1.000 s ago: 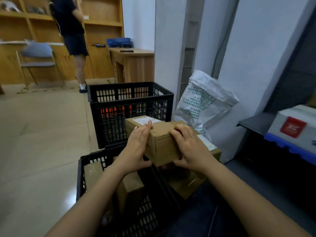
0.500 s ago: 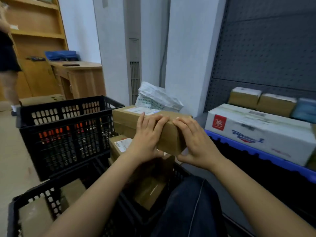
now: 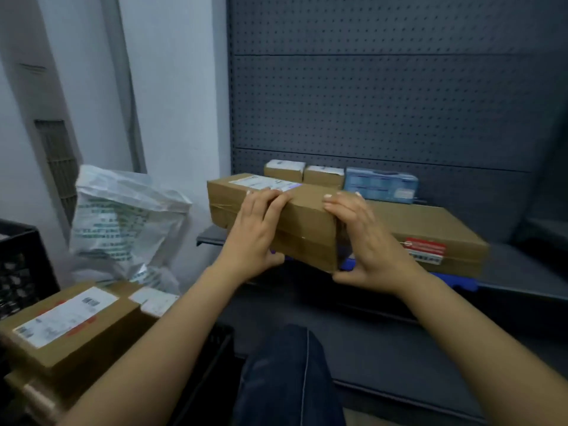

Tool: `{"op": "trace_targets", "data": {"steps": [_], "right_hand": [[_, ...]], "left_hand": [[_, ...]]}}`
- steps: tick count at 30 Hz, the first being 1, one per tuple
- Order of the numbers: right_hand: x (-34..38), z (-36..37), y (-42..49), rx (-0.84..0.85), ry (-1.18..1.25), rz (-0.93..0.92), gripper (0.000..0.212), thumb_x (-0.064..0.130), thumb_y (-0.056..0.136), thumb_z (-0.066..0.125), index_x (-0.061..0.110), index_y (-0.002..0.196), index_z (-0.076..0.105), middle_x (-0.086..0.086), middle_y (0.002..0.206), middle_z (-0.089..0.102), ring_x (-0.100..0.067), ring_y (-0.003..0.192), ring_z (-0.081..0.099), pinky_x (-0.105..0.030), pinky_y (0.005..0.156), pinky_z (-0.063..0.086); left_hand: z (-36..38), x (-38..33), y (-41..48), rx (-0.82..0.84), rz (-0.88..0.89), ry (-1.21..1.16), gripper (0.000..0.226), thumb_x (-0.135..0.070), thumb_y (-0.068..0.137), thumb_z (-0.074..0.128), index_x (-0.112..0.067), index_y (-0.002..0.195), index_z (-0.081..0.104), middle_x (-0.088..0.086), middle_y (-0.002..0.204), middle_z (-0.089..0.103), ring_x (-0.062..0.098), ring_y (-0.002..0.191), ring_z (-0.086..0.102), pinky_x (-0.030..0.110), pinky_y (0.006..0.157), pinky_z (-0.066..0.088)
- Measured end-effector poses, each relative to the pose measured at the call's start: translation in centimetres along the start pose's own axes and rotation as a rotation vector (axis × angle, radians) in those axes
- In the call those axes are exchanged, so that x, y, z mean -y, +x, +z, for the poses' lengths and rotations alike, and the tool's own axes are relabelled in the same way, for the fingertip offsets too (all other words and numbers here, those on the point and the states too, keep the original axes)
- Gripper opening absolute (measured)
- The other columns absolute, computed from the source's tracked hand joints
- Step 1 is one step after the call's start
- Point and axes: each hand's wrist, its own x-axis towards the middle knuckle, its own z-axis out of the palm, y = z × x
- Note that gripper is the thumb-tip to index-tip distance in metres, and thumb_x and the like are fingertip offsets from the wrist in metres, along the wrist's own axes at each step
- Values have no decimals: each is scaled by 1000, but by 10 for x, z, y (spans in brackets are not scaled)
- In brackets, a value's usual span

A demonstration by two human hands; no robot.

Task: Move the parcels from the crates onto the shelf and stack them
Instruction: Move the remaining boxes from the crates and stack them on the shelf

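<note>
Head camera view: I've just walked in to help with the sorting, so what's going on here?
A person holds a brown cardboard parcel up at the shelf, left grip over its front edge, right grip round its right end. It hangs before a large flat carton lying on the shelf; two small cartons and a blue pack sit behind. More labelled parcels wait lower left, beside a black crate.

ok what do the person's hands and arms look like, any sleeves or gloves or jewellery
The left hand and right hand are bare: no gloves, rings or watch visible. Both forearms are bare as far as the frame shows, with no sleeves. The fingers have short, pale nails.
</note>
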Motion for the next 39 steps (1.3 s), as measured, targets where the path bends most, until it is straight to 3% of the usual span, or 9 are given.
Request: {"op": "trace_targets", "data": {"steps": [4,7,12,15,19,22,30,39], "right_hand": [[-22,-34,-28,-46,-134,69,103,36,56,83,6,141,31,-12,146,37,-29,139,31,-54,116,19],[-36,-54,-44,-108,-253,133,102,37,56,82,9,140,32,-11,144,38,-31,136,34,-54,114,22],[-76,-75,-64,-171,-463,188,97,34,58,82,10,139,35,-8,142,38,-31,132,34,-47,116,18],[-104,-78,-82,-141,-535,240,99,35,57,85,11,139,35,-9,141,39,-32,131,35,-47,116,18],[-129,-75,-114,-32,-612,318,108,30,48,88,11,140,35,-14,138,46,-34,129,37,-45,115,16],[-138,-69,-130,-10,-623,363,106,27,47,85,11,139,36,-14,138,45,-35,128,38,-45,113,18],[-145,-53,-140,-25,-562,437,106,30,47,82,13,141,35,-14,135,45,-33,124,38,-45,109,22],[-147,-64,-144,86,-476,484,108,30,59,78,11,149,23,-10,147,36,-30,133,31,-39,113,16]], "left_hand": [[31,-36,44,9,55,-131,107,-18,53,82,-11,144,25,11,142,28,33,139,23,55,111,28],[52,-62,80,-20,81,-207,108,-6,56,78,-16,146,19,12,149,22,31,144,15,46,115,25],[86,-108,134,22,107,-370,114,-16,65,84,-33,147,7,5,159,2,26,147,1,38,110,25],[111,-125,154,128,114,-445,117,-17,64,84,-34,149,5,0,159,-6,24,147,2,40,111,29],[145,-138,164,311,142,-426,123,-18,65,84,-42,149,-3,-10,157,-18,26,144,15,42,101,44],[164,-148,165,380,138,-487,119,-20,70,80,-47,146,-6,-14,156,-20,28,143,21,47,98,46],[186,-151,160,455,106,-597,111,-21,78,71,-55,143,-12,-15,158,-16,19,147,8,45,107,38],[189,-154,163,474,67,-676,101,-19,84,65,-53,145,-8,-13,159,-11,14,147,8,32,106,34]]}}
